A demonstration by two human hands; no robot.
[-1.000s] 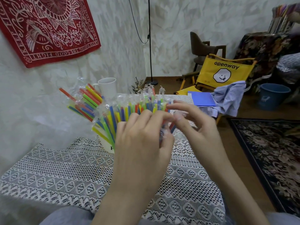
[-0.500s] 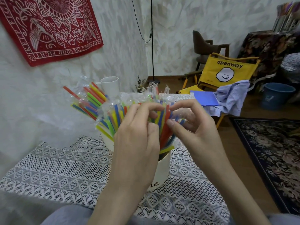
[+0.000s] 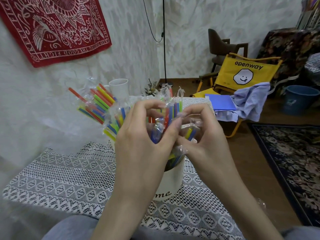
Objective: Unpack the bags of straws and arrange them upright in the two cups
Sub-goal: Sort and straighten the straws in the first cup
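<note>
A white cup with black lettering stands on the lace cloth in front of me, packed with colourful wrapped straws that fan out to the upper left. My left hand curls round a bunch of these straws just above the rim. My right hand pinches a few straws and their clear wrapping against my left fingers. A second white cup stands farther back near the wall, its inside hidden.
The lace tablecloth covers the table, which meets the wall on the left. A yellow folding chair with blue cloth and a blue folder sits behind right. A blue bucket and patterned rug lie on the floor.
The view has dropped, so the lettered cup now shows below my hands. Both hands have closed in over the cup, my right fingers now pinching straws beside the left.
</note>
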